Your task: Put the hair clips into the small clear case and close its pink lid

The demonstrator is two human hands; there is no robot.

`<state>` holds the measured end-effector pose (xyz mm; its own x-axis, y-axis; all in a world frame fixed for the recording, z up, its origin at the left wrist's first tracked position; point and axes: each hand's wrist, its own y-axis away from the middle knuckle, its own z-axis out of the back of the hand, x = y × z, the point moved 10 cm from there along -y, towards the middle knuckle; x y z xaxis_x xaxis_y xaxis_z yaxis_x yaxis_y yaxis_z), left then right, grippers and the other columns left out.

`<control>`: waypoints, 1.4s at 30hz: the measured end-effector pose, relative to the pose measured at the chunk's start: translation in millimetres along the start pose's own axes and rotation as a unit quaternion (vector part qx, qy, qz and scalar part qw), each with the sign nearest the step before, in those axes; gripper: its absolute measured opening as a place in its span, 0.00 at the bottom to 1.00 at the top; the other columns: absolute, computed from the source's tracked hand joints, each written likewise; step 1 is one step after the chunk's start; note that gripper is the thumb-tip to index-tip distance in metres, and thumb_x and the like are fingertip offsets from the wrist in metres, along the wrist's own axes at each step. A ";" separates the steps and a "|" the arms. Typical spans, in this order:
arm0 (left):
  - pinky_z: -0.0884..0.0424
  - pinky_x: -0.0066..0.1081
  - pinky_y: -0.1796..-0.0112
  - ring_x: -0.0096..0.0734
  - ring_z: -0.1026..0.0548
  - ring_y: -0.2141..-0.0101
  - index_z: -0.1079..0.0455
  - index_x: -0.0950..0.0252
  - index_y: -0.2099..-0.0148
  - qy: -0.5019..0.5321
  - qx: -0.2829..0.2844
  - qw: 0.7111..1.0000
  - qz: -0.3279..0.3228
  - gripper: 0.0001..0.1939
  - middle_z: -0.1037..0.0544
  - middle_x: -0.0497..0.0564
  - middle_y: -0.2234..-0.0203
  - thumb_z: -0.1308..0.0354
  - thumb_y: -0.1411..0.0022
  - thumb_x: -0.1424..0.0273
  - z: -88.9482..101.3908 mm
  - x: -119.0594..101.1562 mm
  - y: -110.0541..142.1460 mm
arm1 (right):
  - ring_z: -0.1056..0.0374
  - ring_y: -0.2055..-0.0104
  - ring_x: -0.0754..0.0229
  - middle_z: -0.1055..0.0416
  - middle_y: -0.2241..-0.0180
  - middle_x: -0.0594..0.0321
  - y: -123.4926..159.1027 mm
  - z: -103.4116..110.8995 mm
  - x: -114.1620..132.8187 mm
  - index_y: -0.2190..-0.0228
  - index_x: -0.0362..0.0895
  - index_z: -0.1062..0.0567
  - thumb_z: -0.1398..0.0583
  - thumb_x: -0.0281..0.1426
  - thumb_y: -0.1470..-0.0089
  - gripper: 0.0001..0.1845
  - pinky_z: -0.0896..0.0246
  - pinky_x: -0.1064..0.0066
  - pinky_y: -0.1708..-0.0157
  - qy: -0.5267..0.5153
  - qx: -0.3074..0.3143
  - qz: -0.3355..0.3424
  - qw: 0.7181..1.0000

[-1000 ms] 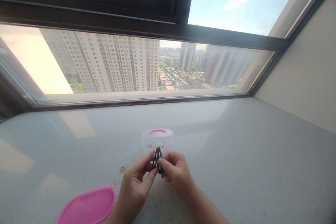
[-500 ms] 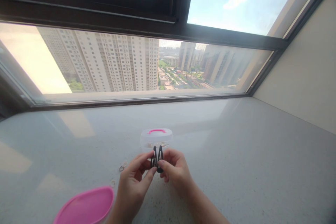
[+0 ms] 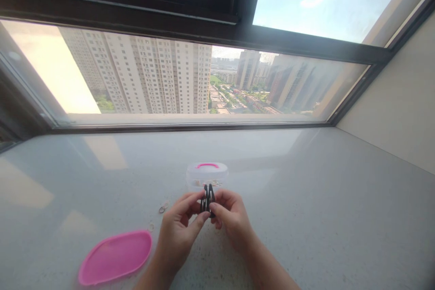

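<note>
Two black snap hair clips stand upright side by side between my hands, their tops nearly touching. My left hand pinches the left hair clip between thumb and fingers. The right hair clip is pinched in my right hand, the thumb lying across its lower part. Just beyond my fingers sits a clear plastic box with a pink handle. Small items show through its wall, too small to name.
A pink oval tray or lid lies left of my left forearm. Several small ring-like bands rest on the pale speckled surface between it and the box. A dark-framed window borders the far edge, and a wall stands at right.
The two hair clips have come closer together, with hardly any gap left between them. The whole view has shifted slightly, so the pink oval piece shows more fully.
</note>
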<state>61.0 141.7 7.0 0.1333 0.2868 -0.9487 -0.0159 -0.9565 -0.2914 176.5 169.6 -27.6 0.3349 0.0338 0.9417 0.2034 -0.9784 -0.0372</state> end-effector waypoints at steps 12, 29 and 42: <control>0.27 0.42 0.57 0.37 0.25 0.61 0.29 0.62 0.49 -0.010 0.030 1.000 -0.001 0.23 0.29 0.56 0.55 0.39 0.47 0.81 -10.6 -1.7 3.1 | 0.45 0.85 0.70 0.32 0.83 0.67 2.3 7.2 -3.6 0.78 0.41 0.30 0.36 0.32 0.53 0.09 0.53 0.78 0.86 0.001 0.013 0.007 1.000; 0.28 0.37 0.60 0.30 0.27 0.67 0.31 0.62 0.48 -0.029 0.024 0.999 -0.012 0.23 0.28 0.54 0.57 0.38 0.47 0.80 -8.4 -4.3 3.3 | 0.49 0.86 0.71 0.38 0.86 0.70 3.2 -0.3 4.7 0.79 0.41 0.28 0.36 0.32 0.54 0.08 0.58 0.77 0.86 -0.006 0.025 0.014 1.000; 0.30 0.34 0.60 0.29 0.29 0.69 0.34 0.59 0.46 -0.062 -0.001 0.998 0.006 0.25 0.27 0.48 0.67 0.38 0.46 0.77 -2.2 1.6 3.5 | 0.53 0.85 0.71 0.42 0.88 0.71 2.3 -3.5 2.5 0.76 0.40 0.24 0.35 0.36 0.54 0.11 0.63 0.75 0.85 0.064 0.024 -0.002 0.998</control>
<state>63.3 138.7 4.8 0.0084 0.2794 -0.9601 -0.0152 -0.9600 -0.2795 174.6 166.7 -24.2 0.2135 0.0084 0.9769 0.2488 -0.9675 -0.0460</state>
